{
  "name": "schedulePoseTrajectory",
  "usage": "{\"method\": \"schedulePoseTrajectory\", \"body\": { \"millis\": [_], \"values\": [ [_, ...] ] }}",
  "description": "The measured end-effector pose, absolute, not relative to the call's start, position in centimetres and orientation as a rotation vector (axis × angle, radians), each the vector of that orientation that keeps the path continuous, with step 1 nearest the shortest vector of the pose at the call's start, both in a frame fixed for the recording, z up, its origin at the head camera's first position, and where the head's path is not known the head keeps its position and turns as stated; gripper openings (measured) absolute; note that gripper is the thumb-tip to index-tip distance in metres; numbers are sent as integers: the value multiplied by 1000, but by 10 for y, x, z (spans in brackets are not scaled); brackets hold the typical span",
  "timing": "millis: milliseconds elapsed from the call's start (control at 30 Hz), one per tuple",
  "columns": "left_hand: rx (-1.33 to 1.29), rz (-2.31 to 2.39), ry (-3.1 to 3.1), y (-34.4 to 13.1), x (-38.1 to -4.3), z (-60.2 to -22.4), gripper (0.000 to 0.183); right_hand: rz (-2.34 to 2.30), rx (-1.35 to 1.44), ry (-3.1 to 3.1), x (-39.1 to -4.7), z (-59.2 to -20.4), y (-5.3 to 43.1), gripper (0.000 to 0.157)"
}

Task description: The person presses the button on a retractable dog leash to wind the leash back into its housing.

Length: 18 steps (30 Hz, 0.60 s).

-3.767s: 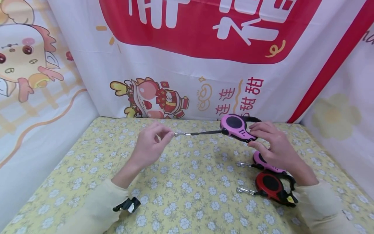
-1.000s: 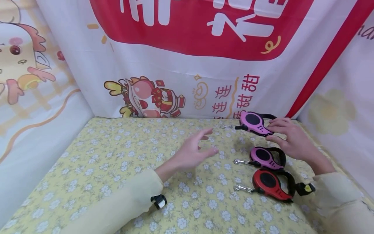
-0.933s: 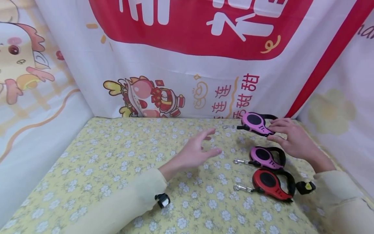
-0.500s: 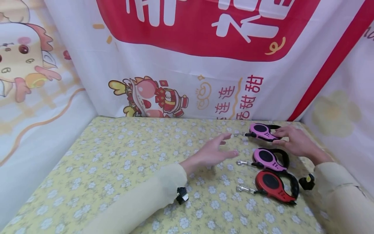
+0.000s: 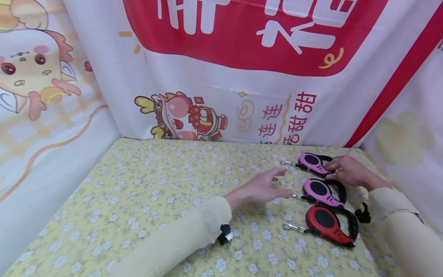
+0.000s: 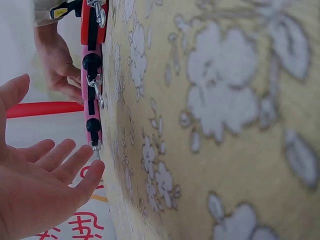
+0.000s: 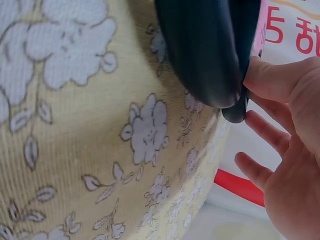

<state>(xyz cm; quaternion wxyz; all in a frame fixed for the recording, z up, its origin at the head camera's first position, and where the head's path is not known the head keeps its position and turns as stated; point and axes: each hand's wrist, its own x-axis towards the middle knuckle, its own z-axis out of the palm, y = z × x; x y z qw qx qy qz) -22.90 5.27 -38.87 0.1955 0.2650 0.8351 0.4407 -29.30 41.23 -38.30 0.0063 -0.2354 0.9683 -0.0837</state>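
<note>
Three retractable dog leashes lie in a column on the right of the table. At the back is a pink leash (image 5: 311,161), its handle end pinched between the thumb and fingers of my right hand (image 5: 351,171). In the right wrist view, the thumb (image 7: 272,80) presses by the dark handle (image 7: 200,50). A second pink leash (image 5: 320,191) lies in the middle, with a red leash (image 5: 325,221) in front. My left hand (image 5: 264,186) holds nothing; its spread fingers overlap the middle leash's metal clip in the head view.
A yellow flowered cloth (image 5: 166,184) covers the table. Behind it hangs a white and red printed curtain (image 5: 207,84), with more printed cloth at both sides. Silver clips, such as the red leash's clip (image 5: 290,227), point left.
The right hand drew the back pink leash away from the left hand, its cord retracting, then lowered it to the table. My left hand let go of the clip and moved right, fingers spread.
</note>
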Motion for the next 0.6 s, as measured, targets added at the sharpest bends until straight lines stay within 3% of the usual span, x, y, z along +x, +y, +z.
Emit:
{"method": "schedulePoseTrajectory", "body": {
  "millis": [300,600],
  "values": [
    [626,1338,2395,39,-228,-379,76,-365,-546,3051,-292,-374,412,35],
    [614,1139,2894,-28,-245,-359,76,-449,-408,3199,-278,-345,386,63]
  ]
}}
